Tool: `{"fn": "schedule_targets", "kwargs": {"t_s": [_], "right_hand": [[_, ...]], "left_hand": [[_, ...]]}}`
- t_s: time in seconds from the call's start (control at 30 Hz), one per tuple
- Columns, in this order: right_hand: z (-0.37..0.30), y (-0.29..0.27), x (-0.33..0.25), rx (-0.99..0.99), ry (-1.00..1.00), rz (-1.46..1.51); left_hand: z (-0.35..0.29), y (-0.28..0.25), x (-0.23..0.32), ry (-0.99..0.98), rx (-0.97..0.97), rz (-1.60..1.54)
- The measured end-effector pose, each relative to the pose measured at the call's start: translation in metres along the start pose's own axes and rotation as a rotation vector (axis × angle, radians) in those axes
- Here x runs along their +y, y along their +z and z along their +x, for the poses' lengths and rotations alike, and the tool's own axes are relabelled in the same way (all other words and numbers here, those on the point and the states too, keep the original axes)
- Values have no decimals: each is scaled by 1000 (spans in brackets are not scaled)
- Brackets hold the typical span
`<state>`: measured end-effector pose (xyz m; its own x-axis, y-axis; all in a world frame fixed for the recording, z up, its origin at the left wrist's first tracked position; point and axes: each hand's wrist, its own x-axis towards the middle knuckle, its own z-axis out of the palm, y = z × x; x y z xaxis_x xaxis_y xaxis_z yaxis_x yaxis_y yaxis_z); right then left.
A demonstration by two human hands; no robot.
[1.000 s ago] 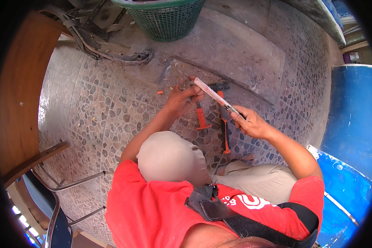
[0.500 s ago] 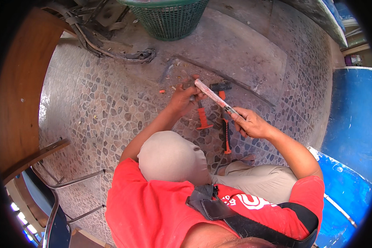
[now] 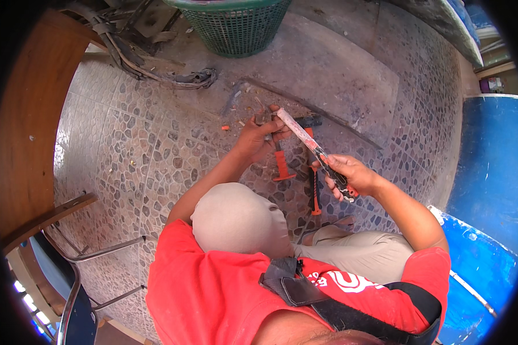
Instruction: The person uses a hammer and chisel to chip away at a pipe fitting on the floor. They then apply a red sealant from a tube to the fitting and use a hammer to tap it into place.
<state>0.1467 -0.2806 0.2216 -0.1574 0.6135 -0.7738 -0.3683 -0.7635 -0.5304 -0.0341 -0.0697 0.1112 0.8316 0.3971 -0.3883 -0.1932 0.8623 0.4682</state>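
Note:
In my right hand [image 3: 351, 175] is the black lower part of a long, narrow tool [image 3: 298, 130], its upper length smeared whitish pink. Its exact kind does not show. Bent fingers of my left hand [image 3: 260, 138] meet the tool's upper end, thumb in front; their inner side is partly hidden. Below the tool, on the pebble-patterned floor, lie a chisel with an orange guarded grip [image 3: 281, 165] and a hammer [image 3: 315, 192] with a black and orange handle. The hammer's dark head is partly behind the tool. Rubble [image 3: 248, 99] is scattered beyond my left hand.
A green plastic basket [image 3: 230, 29] stands at the far side. Bundled cables [image 3: 178, 79] lie far left. A wooden panel [image 3: 37, 115] and a metal-framed chair [image 3: 77, 287] flank my left; blue drums [image 3: 489, 167] stand at my right. A small orange piece [image 3: 225, 127] lies near the rubble.
The tool has tilted more upright, and its lower end now shows past my right fingers, which have loosened around it. My left fingers have shifted slightly right with its upper end.

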Motion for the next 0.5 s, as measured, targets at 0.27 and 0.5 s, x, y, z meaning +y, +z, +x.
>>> {"fn": "schedule_targets", "kwargs": {"t_s": [0.27, 0.5], "right_hand": [[5, 9, 2, 170, -87, -351], [5, 13, 4, 261, -185, -572]], "left_hand": [[-3, 4, 2, -15, 46, 18], [1, -10, -2, 8, -9, 14]]}}
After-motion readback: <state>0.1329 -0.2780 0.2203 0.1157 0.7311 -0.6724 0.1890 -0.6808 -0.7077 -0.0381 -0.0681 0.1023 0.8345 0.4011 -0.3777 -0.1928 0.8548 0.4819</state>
